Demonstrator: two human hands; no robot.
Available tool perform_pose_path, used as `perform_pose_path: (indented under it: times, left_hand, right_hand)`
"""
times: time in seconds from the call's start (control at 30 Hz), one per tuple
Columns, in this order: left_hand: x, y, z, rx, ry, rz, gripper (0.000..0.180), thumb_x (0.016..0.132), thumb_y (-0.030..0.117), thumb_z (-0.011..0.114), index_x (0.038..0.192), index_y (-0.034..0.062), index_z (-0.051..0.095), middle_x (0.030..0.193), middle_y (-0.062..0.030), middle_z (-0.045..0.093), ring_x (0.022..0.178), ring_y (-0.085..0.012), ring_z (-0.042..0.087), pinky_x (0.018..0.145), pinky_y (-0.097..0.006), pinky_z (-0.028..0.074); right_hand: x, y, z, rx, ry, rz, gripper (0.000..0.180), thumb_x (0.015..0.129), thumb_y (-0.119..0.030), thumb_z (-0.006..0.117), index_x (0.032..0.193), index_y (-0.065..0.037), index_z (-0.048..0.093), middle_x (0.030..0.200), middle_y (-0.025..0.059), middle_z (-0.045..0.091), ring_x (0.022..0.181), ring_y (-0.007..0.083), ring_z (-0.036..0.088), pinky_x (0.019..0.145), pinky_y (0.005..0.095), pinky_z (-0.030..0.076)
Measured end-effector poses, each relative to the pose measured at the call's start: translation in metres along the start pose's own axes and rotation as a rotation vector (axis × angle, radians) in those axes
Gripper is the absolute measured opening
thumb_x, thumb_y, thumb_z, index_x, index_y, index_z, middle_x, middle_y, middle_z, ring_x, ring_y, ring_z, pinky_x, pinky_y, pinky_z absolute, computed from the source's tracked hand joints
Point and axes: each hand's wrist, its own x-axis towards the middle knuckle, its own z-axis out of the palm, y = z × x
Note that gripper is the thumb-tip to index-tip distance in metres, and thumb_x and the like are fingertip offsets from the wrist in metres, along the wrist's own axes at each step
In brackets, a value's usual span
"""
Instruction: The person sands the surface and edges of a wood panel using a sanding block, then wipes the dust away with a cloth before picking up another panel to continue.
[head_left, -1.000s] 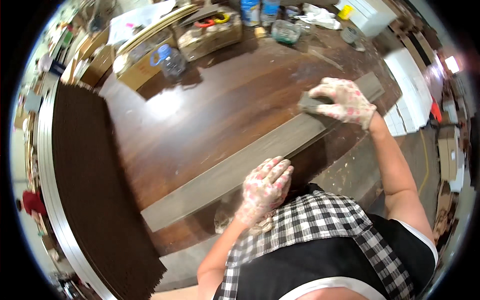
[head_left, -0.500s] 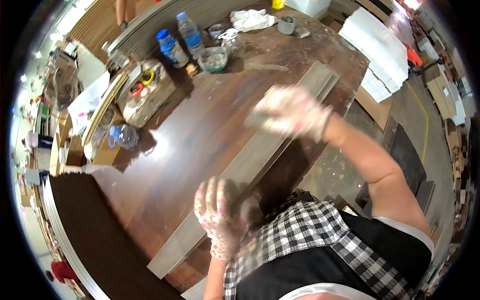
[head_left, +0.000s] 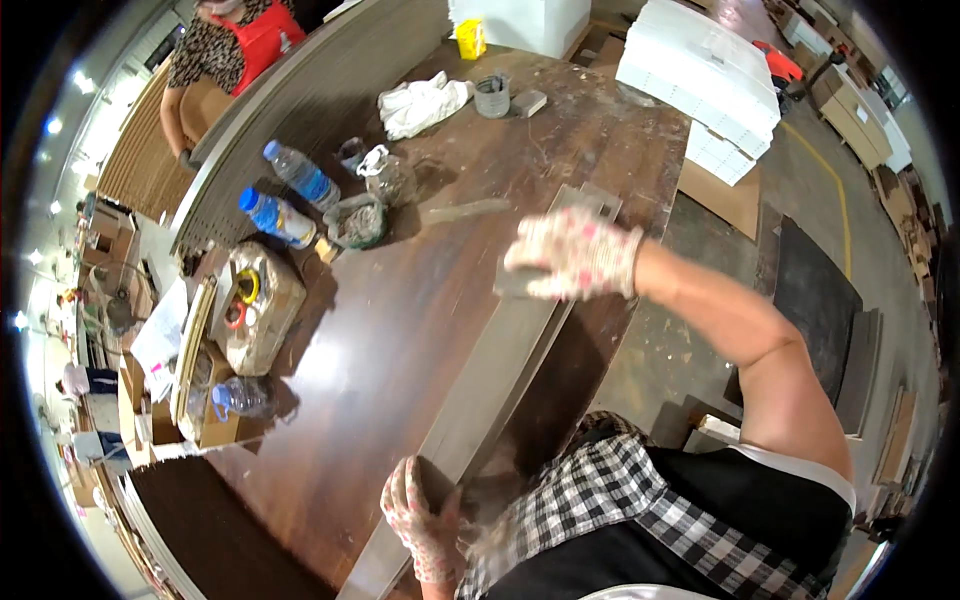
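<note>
A long, narrow grey board [head_left: 490, 350] with a raised lip along its right side lies slantwise on the brown tabletop [head_left: 400, 330]. My right hand [head_left: 575, 255], in a patterned fabric glove, is closed on a flat grey pad [head_left: 512, 281] pressed on the board close to its far end. The pad's exact kind is hard to make out, as the fingers cover much of it. Near the board's close end my left hand [head_left: 418, 520], gloved alike, grips across the board with fingers on the left edge and thumb towards me.
Two bottles [head_left: 277, 217], a bowl of grey bits [head_left: 357, 222], a white cloth [head_left: 424, 105] and a grey cup [head_left: 492, 97] stand across the table. A plastic-wrapped bundle [head_left: 262, 315] sits at left. White stacked boxes [head_left: 700, 65] rise beyond the right edge. Far left, a red-aproned person [head_left: 262, 45] stands.
The view has shifted, showing more of the far-left person. My right hand has slid with the pad towards the board's far end. My left hand stays at the board's near part.
</note>
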Motion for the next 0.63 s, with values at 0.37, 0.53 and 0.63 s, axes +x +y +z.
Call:
perform_pose_path:
  times: [0.37, 0.53, 0.63]
  left_hand:
    - [0.002, 0.006, -0.008, 0.119, -0.135, -0.002, 0.095, 0.068, 0.053, 0.079, 0.142, 0.0025, 0.046, 0.131, -0.0210, 0.056, 0.120, -0.0402, 0.052, 0.103, -0.050, 0.040]
    - [0.000, 0.013, -0.006, 0.120, -0.126, -0.057, 0.096, 0.061, 0.047, 0.084, 0.140, 0.0051, 0.049, 0.129, -0.0180, 0.057, 0.115, -0.0398, 0.053, 0.100, -0.051, 0.041]
    - [0.000, 0.015, -0.006, 0.091, -0.143, -0.040, 0.091, 0.067, 0.042, 0.083, 0.143, 0.0060, 0.046, 0.131, -0.0183, 0.056, 0.117, -0.0394, 0.052, 0.101, -0.051, 0.040]
  right_hand:
    - [-0.016, 0.106, -0.043, 0.159, 0.068, 0.451, 0.060, 0.081, -0.064, 0.070, 0.114, -0.013, 0.071, 0.110, 0.0138, 0.068, 0.111, 0.0316, 0.062, 0.099, 0.0426, 0.047]
    - [-0.073, 0.127, -0.037, 0.365, 0.068, 0.363, 0.037, 0.079, -0.025, 0.076, 0.110, -0.006, 0.071, 0.111, 0.0098, 0.069, 0.108, 0.0242, 0.065, 0.099, 0.0377, 0.049]
    - [-0.081, 0.114, -0.056, 0.398, 0.058, 0.524, 0.041, 0.077, -0.024, 0.078, 0.114, -0.008, 0.071, 0.112, 0.0097, 0.069, 0.111, 0.0238, 0.065, 0.104, 0.0368, 0.047]
